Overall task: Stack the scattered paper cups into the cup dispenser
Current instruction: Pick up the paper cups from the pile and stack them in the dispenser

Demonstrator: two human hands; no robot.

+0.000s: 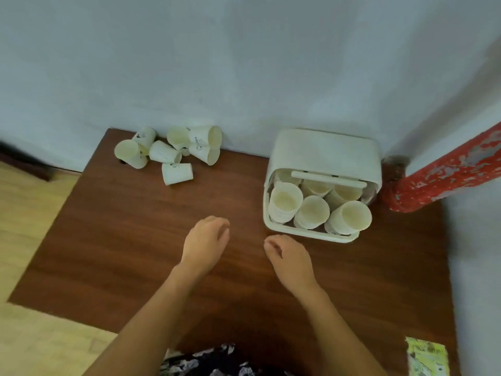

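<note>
Both hands are held over the brown table [135, 240] and hold nothing. The left hand [204, 244] has its fingers loosely curled and close together; the right hand [288, 257] also has loosely curled fingers, with the tips bent down toward the wood.

Just beyond the right fingertips stands the white cup dispenser [324, 156], its lid tipped back toward the wall [244, 63]. Inside it I count six stacks of cups [311, 210], three in the front row and three behind, with a white bar [328, 179] across the top of the back row.

Far beyond the left fingertips, at the far edge of the table and against the wall, lie the scattered paper cups [168, 150]. I count seven there (some overlap, so the number is not sure), most on their sides; one cup [177, 173] lies a little apart, nearest to the hands. Bare wood lies between the fingers and this pile.

To the right of the dispenser is a red pipe [447, 175] with peeling paint. A yellow-green printed paper [427, 358] lies at the near right corner, behind the right wrist.
</note>
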